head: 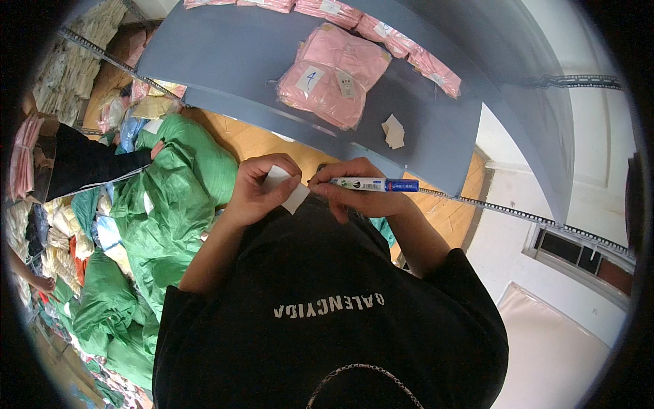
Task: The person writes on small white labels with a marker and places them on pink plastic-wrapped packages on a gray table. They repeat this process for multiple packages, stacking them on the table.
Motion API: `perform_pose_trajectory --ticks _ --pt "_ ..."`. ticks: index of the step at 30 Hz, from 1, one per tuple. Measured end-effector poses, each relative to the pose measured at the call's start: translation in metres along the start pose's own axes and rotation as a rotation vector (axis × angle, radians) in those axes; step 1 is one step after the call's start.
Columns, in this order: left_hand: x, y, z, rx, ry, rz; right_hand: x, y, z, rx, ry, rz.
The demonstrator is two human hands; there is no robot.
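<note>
Between the thumb and fingers of my left hand [263,189] is a small white paper slip [294,198], held in front of my chest. My right hand [357,189] grips a blue-and-white marker pen [365,184], its blue end pointing right and its other end hidden by my fingers. Both hands are close together, just short of the near edge of the grey shelf [225,92]. On that shelf lies a stack of pink garments in clear plastic bags [327,76], with a numbered paper slip [309,80] on top. A few blank paper slips [393,132] lie to its right.
More bagged pink garments [327,11] line the shelf's back. Large green sacks [168,204] and heaped clothing [64,225] fill the floor at left. A co-worker's dark sleeve [97,158] reaches over the sacks; another hand [43,283] shows lower left. Perforated metal rails [541,220] border the shelving.
</note>
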State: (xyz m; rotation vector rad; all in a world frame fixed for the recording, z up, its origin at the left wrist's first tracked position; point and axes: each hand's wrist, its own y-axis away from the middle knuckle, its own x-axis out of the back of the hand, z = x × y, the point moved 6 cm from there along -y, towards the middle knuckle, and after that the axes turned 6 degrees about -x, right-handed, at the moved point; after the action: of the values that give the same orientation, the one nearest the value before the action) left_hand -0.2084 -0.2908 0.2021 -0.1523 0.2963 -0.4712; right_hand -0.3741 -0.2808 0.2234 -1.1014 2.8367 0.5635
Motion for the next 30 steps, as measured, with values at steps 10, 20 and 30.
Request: perform_pose_trajectory --ticks 10,20,30 --pt "0.008 0.005 0.037 -0.269 -0.531 0.536 0.0 0.001 0.0 -0.135 0.039 0.306" --pt "-0.011 0.021 0.041 -0.254 -0.791 0.417 -0.022 -0.006 -0.007 0.262 0.284 0.511" --pt "-0.011 0.022 0.053 -0.361 -0.95 0.432 -0.028 -0.012 -0.009 0.493 0.489 0.555"
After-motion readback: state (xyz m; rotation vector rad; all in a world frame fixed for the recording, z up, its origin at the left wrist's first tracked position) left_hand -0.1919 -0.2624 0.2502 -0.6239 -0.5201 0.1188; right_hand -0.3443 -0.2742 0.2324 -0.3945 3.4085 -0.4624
